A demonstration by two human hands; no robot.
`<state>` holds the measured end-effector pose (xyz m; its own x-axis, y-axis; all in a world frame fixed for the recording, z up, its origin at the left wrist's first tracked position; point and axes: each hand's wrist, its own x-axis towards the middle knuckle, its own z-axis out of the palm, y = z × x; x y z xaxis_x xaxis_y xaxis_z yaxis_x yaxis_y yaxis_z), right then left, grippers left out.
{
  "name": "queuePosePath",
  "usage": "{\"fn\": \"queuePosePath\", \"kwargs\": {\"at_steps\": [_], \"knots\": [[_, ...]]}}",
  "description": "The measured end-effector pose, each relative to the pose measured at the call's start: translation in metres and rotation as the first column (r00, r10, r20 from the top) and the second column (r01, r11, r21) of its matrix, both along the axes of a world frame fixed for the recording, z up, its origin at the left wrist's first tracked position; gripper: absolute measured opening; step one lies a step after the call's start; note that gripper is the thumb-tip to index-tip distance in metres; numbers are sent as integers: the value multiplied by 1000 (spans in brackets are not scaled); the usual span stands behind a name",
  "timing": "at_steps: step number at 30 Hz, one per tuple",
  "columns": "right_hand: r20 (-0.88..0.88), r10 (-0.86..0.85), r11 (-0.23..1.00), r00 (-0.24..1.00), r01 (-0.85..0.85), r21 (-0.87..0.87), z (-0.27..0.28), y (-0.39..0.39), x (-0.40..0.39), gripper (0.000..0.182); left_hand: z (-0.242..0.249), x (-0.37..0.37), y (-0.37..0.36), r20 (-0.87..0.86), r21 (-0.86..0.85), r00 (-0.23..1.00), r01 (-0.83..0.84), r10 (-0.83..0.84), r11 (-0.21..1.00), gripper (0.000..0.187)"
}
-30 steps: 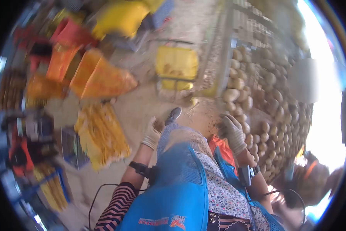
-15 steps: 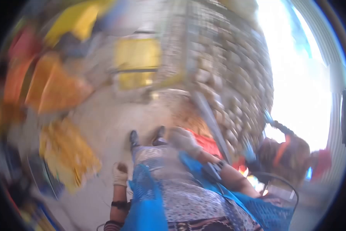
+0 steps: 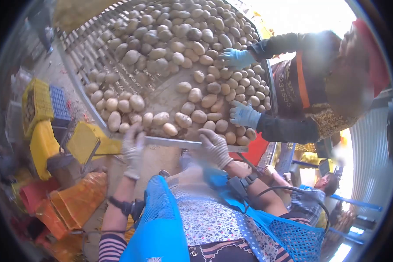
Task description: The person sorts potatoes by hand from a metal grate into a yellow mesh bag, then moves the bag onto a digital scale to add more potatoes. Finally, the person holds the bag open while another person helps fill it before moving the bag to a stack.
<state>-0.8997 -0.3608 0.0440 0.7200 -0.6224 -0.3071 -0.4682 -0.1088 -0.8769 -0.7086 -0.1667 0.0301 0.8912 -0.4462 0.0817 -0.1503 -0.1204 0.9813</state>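
Observation:
Potatoes (image 3: 161, 118) lie scattered over a metal sorting table (image 3: 161, 142) in front of me. My left hand (image 3: 133, 153), in a pale knit glove, reaches to the table's near edge, fingers extended beside a few potatoes and slightly blurred. My right hand (image 3: 215, 148), gloved likewise, rests at the same edge farther right, its fingers stretched toward the potatoes. No potato shows in either hand. Across the right side, a co-worker's blue-gloved hands (image 3: 244, 115) touch potatoes.
The co-worker (image 3: 299, 83) leans over the table's right side. Yellow chutes (image 3: 83, 143) and orange sacks (image 3: 78, 198) stand at left, with a yellow crate (image 3: 38, 102) and a blue crate (image 3: 59, 102). Another person (image 3: 308, 194) works at lower right. Slats (image 3: 89, 54) show at the table's far left.
My view has swung so the potato table now lies ahead of me. Both hands have come up to its near edge, the left one raised from my side.

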Motion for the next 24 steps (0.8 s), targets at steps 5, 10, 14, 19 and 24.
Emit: {"fn": "queuePosePath", "kwargs": {"at_steps": [5,10,14,19,24], "knots": [[238,-71,963,969,129,-235,-14,-62,8,22,-7,16,-164,443,515,701,312,-559,798,38],[159,-86,960,984,124,-251,-30,-99,2,22,-33,1,-226,294,828,660,187,-692,529,61],[33,-44,909,998,54,-414,-14,-140,27,27,-45,19,-216,248,733,654,356,-715,579,76],[-182,153,607,971,-238,-758,-17,-164,90,49,10,46,-189,498,628,608,239,-618,741,57],[-38,338,748,940,-293,-595,-44,-93,69,54,7,158,-242,711,579,606,-218,-356,785,42]]}}
